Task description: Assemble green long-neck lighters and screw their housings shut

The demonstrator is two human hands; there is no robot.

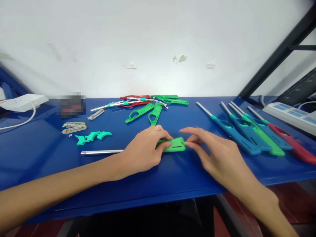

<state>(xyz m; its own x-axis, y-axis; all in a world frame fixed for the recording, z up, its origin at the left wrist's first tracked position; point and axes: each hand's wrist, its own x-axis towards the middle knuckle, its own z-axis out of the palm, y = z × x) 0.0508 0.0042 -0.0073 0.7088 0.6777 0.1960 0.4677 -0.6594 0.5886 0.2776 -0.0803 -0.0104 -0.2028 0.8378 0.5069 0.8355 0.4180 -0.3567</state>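
A green lighter handle [175,145] with a slot and a small hole lies near the middle of the blue table, its long metal tube [102,152] pointing left. My left hand [145,148] is closed round the handle, thumb and fingers pressing it, and covers its middle part. Just right of the handle's end, my right hand [214,149] has its thumb and a finger close together by the small hole, with the index finger stretched above. Whatever is between those fingertips is too small to make out.
Assembled lighters [237,135] lie in a row at the right. Green half shells [139,113], red shells and metal tubes sit at the back. Teal triggers [93,136] and clear tanks [74,127] are at the left. A power strip [291,113] stands far right.
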